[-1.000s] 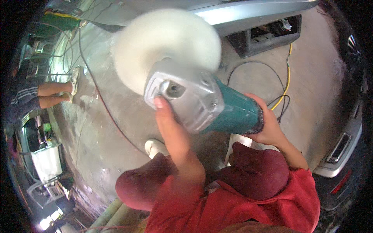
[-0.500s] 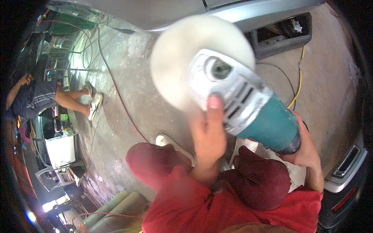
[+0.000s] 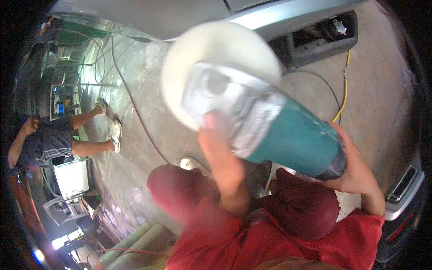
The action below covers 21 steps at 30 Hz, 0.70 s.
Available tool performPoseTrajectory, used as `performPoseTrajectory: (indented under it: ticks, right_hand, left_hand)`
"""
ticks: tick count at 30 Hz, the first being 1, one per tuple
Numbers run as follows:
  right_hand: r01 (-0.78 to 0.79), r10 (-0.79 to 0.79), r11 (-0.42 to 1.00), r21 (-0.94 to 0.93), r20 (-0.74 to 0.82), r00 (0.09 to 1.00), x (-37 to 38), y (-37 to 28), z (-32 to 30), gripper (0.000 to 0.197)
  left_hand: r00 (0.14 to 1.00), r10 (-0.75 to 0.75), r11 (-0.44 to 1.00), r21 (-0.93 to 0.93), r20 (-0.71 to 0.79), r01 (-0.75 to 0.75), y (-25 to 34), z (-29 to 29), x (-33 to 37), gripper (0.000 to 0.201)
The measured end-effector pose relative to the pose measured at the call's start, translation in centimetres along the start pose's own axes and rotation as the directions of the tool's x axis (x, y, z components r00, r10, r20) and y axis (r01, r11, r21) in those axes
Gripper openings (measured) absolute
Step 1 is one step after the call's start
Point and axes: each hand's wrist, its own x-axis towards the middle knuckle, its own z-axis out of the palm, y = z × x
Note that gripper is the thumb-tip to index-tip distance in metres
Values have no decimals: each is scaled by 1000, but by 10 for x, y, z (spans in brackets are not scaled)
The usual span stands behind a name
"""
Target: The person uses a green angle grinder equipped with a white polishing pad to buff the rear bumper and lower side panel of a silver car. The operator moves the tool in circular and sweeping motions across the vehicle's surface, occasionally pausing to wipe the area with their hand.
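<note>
A teal polisher (image 3: 294,141) with a silver head is held up in front of me, smeared by motion. Its round off-white pad (image 3: 198,49) sits under the head, near the lower edge of the silver car body panel (image 3: 180,13). My left hand (image 3: 220,155) grips the silver head from below, the thumb lying on its top and the other fingers hidden. My right hand (image 3: 357,168) wraps round the dark rear end of the tool.
A dark open bin (image 3: 321,54) with odds and ends stands beside the car. Yellow cable (image 3: 345,87) and a dark hose (image 3: 132,101) cross the floor. Another person (image 3: 49,139) walks at the left. Rolls (image 3: 139,247) lie at lower left; a bumper corner (image 3: 402,193) shows at right.
The polisher's head and pad have shifted left, my left hand moving with them. The tool lies a little flatter across the view. At the left, the other person's legs have changed position.
</note>
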Motion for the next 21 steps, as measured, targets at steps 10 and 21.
performPoseTrajectory:
  ticks: [10, 21]
  right_hand:
    - [-185, 189, 982, 40, -158, 969, -43, 28, -11, 113]
    - [201, -202, 978, -60, -14, 979, 54, -6, 31, 93]
  left_hand:
    - [904, 8, 999, 43, 428, -29, 22, 44, -2, 44]
    - [980, -183, 857, -476, 79, 199, -4, -16, 51, 63]
